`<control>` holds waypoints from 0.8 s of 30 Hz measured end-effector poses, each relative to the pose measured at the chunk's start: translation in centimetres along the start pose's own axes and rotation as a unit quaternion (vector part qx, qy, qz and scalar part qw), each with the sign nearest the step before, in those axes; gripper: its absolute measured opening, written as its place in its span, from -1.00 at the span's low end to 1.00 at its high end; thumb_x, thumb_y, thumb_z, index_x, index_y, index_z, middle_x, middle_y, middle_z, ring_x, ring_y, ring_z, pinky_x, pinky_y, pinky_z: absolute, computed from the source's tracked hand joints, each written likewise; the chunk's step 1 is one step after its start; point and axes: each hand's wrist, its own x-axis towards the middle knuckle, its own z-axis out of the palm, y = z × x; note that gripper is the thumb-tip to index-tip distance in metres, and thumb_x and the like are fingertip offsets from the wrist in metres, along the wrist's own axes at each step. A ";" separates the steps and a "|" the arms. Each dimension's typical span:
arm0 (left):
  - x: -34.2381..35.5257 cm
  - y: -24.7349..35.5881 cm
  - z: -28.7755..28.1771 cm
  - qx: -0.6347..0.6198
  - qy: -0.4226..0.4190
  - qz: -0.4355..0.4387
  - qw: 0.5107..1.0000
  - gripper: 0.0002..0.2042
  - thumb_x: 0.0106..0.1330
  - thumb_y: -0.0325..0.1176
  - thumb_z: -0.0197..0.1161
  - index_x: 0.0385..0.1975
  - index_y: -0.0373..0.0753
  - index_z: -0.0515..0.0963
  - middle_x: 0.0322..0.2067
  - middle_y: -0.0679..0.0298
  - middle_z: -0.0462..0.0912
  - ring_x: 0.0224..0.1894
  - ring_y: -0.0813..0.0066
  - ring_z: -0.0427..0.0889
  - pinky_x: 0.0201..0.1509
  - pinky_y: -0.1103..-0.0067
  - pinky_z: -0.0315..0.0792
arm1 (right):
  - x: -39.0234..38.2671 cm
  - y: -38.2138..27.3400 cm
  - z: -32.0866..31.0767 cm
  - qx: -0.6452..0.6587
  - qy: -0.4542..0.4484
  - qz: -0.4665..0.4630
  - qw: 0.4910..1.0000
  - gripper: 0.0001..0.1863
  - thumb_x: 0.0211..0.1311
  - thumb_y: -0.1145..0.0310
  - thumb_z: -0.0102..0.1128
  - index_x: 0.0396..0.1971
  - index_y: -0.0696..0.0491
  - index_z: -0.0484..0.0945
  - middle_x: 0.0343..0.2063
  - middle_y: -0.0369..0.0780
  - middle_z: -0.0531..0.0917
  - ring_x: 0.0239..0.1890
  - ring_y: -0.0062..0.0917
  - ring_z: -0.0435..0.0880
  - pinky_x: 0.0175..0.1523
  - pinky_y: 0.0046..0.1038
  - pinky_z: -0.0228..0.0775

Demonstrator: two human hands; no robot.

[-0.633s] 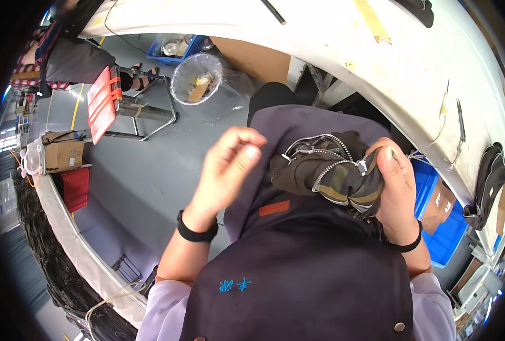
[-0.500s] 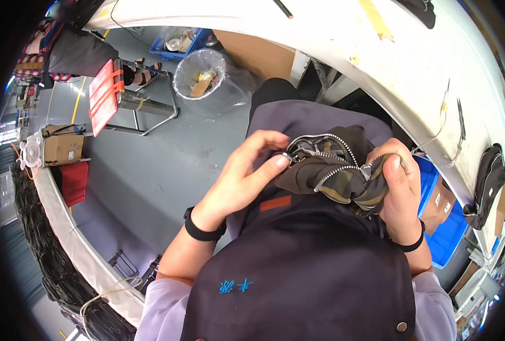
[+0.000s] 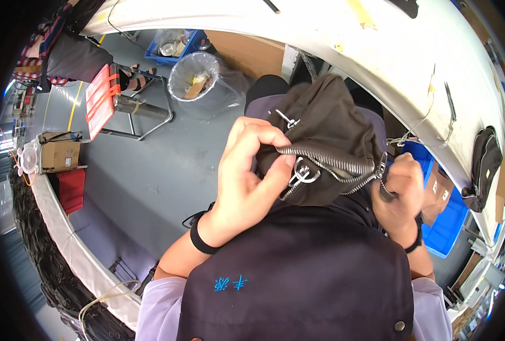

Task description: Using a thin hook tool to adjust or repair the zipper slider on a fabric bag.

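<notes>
A dark brown-black zip bag (image 3: 326, 125) lies over my lap, its metal zipper partly open toward me. Silver rings and a clip hang at the bag's left side. My left hand (image 3: 252, 165) pinches the zipper edge at its left end between thumb and fingers. At the zipper's right end, my right hand (image 3: 399, 190) is closed, fingers curled by the slider and a short strip below it. Whether it grips the pull or the bag's edge is partly hidden by the fingers. Below the bag is my dark apron (image 3: 309, 267).
A white worktable (image 3: 389, 62) curves along the far side and right, with a black pouch (image 3: 483, 170) at its edge. Under it stands a blue crate (image 3: 443, 233). A lined waste bin (image 3: 193, 77) and a stool (image 3: 141, 111) are at the far left, near a seated person.
The bag has been turned: its dark outer side now faces up, where the camouflage lining and open zipper showed before. My right hand has closed and moved slightly down.
</notes>
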 end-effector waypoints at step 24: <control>1.0 -0.3 -1.2 0.300 -0.060 0.156 0.939 -0.76 -0.07 -0.63 0.30 -0.38 -0.20 0.56 -0.41 0.35 0.61 -0.25 0.37 0.59 0.01 0.45 0.23 | 4.2 -0.8 4.1 0.081 -0.064 0.029 0.994 -0.92 0.09 0.50 0.13 -0.41 0.14 0.46 -0.37 -0.20 0.62 -0.32 -0.41 0.60 -0.18 -0.42 0.40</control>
